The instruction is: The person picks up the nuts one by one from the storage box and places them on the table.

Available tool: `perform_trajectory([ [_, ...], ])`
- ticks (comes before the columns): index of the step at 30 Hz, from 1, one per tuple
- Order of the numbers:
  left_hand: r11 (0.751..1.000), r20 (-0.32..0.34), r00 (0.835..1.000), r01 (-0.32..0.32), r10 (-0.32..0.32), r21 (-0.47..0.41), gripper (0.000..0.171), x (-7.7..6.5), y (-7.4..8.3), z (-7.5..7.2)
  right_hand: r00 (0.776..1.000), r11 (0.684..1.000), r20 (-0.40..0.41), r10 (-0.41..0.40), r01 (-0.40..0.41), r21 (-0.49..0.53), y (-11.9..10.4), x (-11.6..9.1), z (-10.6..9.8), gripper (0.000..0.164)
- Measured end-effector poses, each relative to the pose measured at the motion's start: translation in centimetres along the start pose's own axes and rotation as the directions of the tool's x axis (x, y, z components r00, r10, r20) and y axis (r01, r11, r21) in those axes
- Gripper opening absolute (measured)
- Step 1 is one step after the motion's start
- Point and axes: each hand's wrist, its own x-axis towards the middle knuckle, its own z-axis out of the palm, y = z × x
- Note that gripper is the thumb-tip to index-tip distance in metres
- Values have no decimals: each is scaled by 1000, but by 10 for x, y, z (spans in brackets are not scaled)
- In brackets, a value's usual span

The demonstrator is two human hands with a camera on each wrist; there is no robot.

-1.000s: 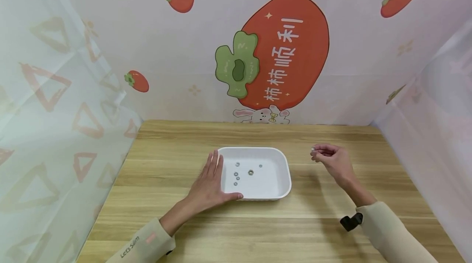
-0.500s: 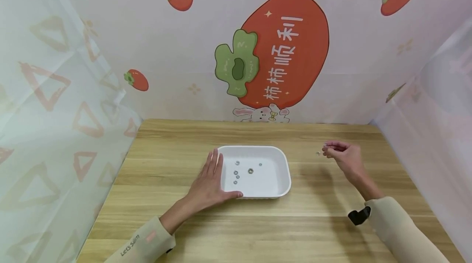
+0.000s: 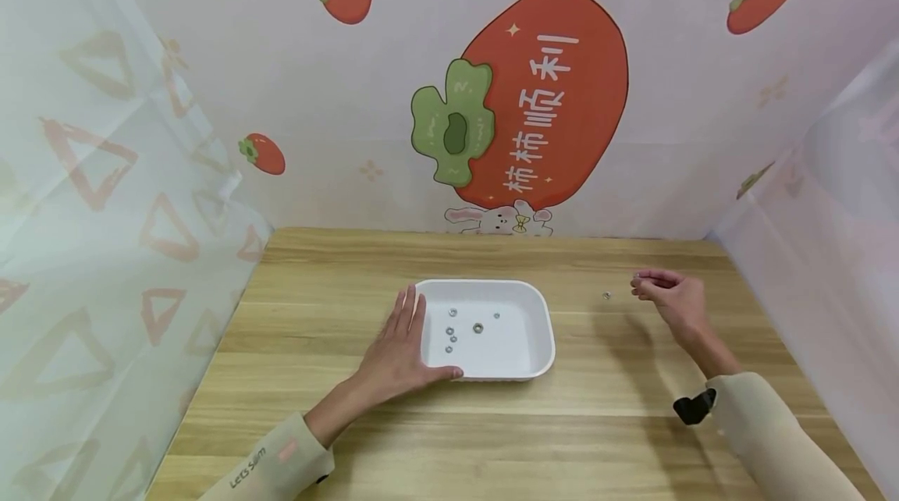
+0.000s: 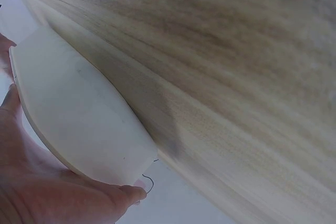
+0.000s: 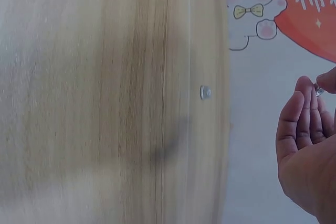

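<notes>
My left hand (image 3: pixel 396 349) lies with straight fingers along the left rim of a white tray (image 3: pixel 537 364), its thumb on the front rim. Inside the tray are several small metal nuts, including a larger hex nut (image 3: pixel 478 328) near the middle. To the right, above the table, my right hand (image 3: pixel 674 300) pinches a small shiny metal nut (image 5: pixel 318 91) between thumb and fingertips. A single nut (image 3: pixel 607 296) lies on the table between the tray and my right hand; the right wrist view also shows this nut (image 5: pixel 205 93).
The wooden table (image 3: pixel 449 446) ends at the back against a patterned cloth wall (image 3: pixel 337 95). More cloth hangs along the left and right sides. A black strap piece (image 3: pixel 694 407) sticks out at the right sleeve cuff.
A nut has come from my right fingers onto the table. My right hand has since drawn away to the right, still pinching a nut. The left hand and tray stay put.
</notes>
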Motion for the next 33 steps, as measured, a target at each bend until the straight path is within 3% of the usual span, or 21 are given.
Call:
perform_trajectory([
  [9,1000,-3,1000,-3,3,7,140,0,1,1,1000,996,-20,8,-10,-90,10,6,-19,23],
  [15,1000,-1,1000,-6,6,3,139,0,2,0,1000,978,1,12,-12,-207,13,10,-30,34],
  [19,1000,-5,1000,-6,6,8,140,-1,1,0,1000,928,12,-20,23,-373,14,12,-31,31],
  [24,1000,-6,1000,-10,10,10,140,-1,0,0,994,831,28,-101,100,-547,20,16,-30,21],
  [28,1000,-6,1000,-9,9,5,139,-1,0,0,987,762,57,-151,152,-629,26,19,-29,13],
  [33,1000,-7,1000,-5,5,4,139,0,-1,1,978,714,106,-182,206,-670,31,21,-25,10],
])
